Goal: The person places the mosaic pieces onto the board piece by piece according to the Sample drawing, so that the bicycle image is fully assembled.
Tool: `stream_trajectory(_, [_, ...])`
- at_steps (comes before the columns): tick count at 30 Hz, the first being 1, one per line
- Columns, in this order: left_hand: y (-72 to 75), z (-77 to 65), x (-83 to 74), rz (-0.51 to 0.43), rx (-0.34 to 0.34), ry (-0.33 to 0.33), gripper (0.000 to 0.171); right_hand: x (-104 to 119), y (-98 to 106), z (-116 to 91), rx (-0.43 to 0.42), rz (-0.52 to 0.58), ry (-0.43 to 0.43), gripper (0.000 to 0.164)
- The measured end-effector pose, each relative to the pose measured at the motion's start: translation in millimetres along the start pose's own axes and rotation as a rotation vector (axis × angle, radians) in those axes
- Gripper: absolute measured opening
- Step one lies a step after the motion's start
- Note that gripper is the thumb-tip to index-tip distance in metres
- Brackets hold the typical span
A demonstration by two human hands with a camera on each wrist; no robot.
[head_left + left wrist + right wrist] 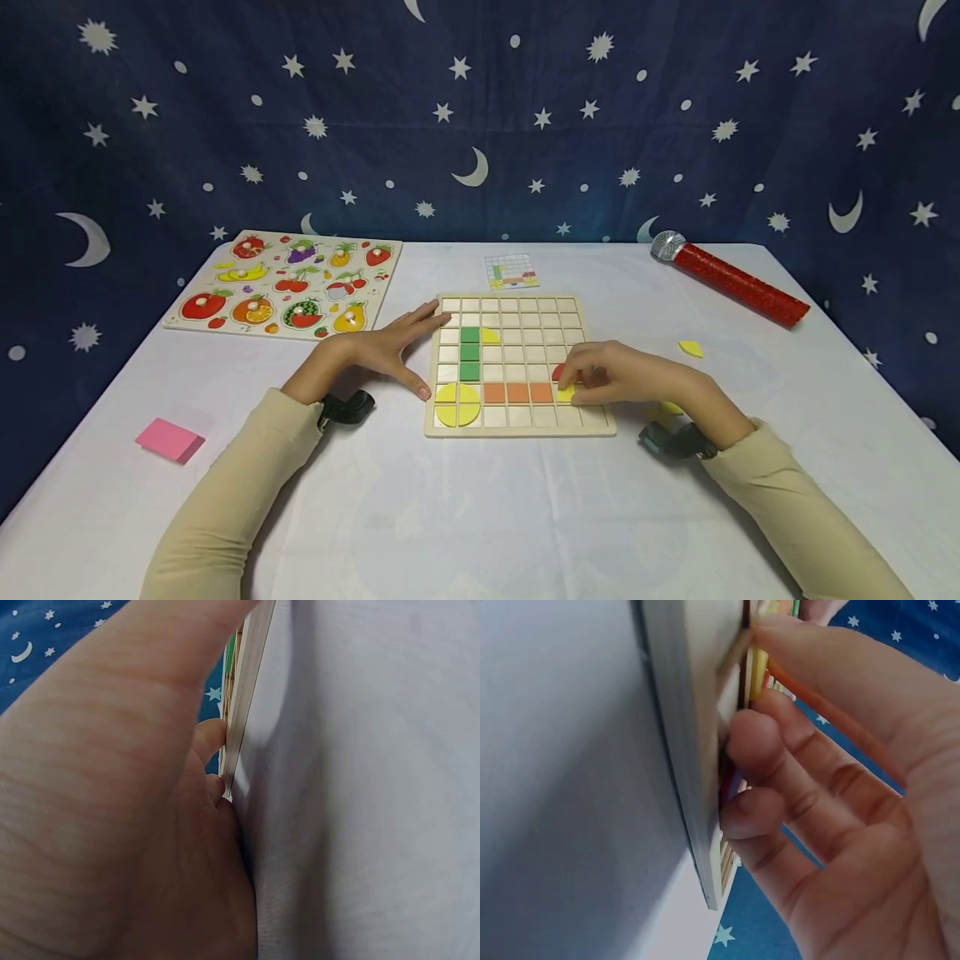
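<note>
A wooden grid board (517, 417) lies on the white table. My left hand (382, 348) is spread along its left side, fingertips and thumb at the edge. At the board's right side my right hand (618, 371) pinches a yellow piece (565, 394) between thumb and fingers, down at a cell beside the orange squares (517, 392). Just above it, a red piece (558, 372) is partly hidden by the fingers. Green squares (469, 353) form a column at the left, with a yellow quarter circle (490, 336) beside the top one. Yellow quarters (468, 412) form a circle lower left.
Behind the board lies a small pattern card (512, 272). A fruit knob puzzle (273, 292) is at the back left, a red microphone (731, 279) at the back right. Loose yellow pieces (691, 348) lie right of the board. A pink block (169, 440) is far left.
</note>
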State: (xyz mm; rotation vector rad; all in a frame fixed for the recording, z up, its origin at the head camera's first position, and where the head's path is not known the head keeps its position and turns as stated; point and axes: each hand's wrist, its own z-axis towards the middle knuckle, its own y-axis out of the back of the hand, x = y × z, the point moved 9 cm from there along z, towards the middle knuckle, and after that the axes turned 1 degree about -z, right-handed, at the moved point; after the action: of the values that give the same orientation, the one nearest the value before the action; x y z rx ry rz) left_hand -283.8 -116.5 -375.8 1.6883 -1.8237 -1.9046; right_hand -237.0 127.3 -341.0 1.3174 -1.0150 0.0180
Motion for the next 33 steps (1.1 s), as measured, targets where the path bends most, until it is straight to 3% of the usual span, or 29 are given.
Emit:
stream_trajectory(13, [0.1,-0.5,-0.8,-0.011,-0.001,-0.011,0.126,-5.9,1.4,-3.4,0.02,0.006,-0.087,0.022])
stream_trajectory(33, [0.0,-1.8,-2.3,-0.018,0.001,-0.004,0.126,-38.2,43.5,-46.3,0.024,0.008,-0.252,0.024])
